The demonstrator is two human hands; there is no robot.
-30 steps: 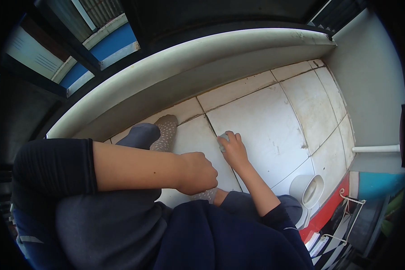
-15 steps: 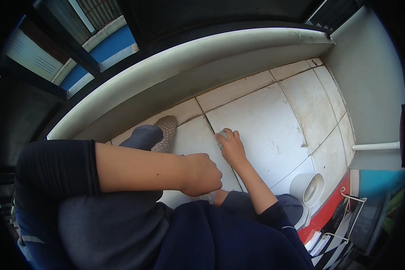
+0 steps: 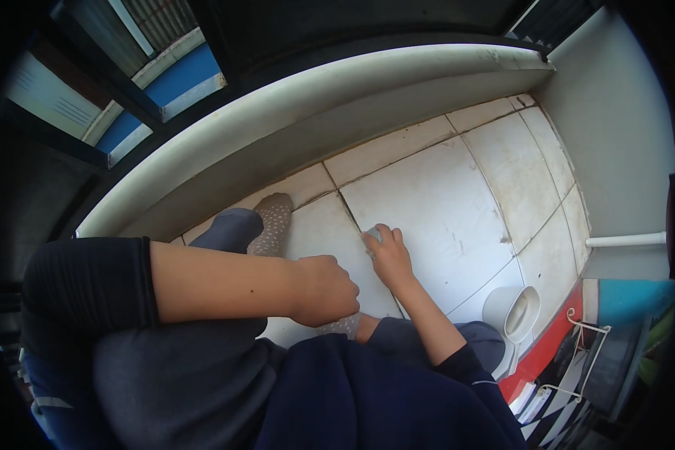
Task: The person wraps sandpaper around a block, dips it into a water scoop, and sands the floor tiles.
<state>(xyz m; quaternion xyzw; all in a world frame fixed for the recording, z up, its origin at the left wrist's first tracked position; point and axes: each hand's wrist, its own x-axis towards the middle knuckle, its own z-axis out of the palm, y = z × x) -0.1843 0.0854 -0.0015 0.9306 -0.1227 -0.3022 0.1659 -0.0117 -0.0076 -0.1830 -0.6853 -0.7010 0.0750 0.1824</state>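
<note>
My right hand (image 3: 391, 256) is closed on a small grey-green cloth or sponge (image 3: 373, 237) and presses it on the white floor tiles (image 3: 427, 195), beside a dark joint line. My left hand (image 3: 325, 290) is closed in a fist above my sock (image 3: 343, 325), its forearm across my raised knee; whatever its fingers hold, if anything, is hidden. The other foot, in a brown dotted sock (image 3: 273, 217), rests on the tiles near the low wall.
A white dipper (image 3: 505, 313) stands on the floor at the right, near my knee. Behind it are a red edge (image 3: 538, 352) and a wire rack (image 3: 598, 360). A low rounded ledge (image 3: 300, 97) curves along the far side. A white pipe (image 3: 626, 240) juts out at the right.
My right hand has moved slightly back towards me and to the right with the grey-green piece. The left fist has shifted a little to the left.
</note>
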